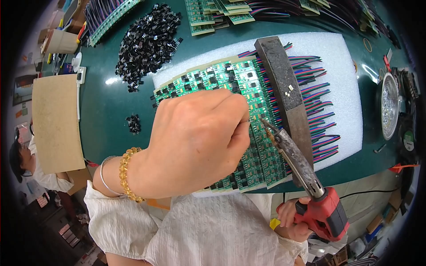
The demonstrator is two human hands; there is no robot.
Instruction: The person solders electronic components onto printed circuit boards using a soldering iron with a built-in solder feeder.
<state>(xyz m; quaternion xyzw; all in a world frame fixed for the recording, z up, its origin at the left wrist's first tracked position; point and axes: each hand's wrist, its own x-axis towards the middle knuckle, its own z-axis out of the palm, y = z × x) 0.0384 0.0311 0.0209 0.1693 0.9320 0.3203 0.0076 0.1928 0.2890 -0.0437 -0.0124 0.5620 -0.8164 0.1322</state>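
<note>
My left hand (199, 133) is closed in a pinch over the green circuit boards (253, 84); its fingertips are turned away, so anything between them is hidden. At the lower right my right hand (293, 221) grips a soldering iron (307, 177) by its red and black handle. The iron's tip is at the boards, just right of my left hand. Several boards lie side by side in overlapping strips, many carrying small black connectors. A dark metal bar (279, 73) lies across the bundles of coloured wires (317, 108) at the boards' right side.
White foam (348, 84) lies under the boards on the green table (102, 106). Back left is a heap of black connectors (148, 42), with a small cluster (133, 124) nearer. More wired boards (222, 13) are stacked behind. A round metal dish (389, 106) stands right; a person (40, 164) sits left.
</note>
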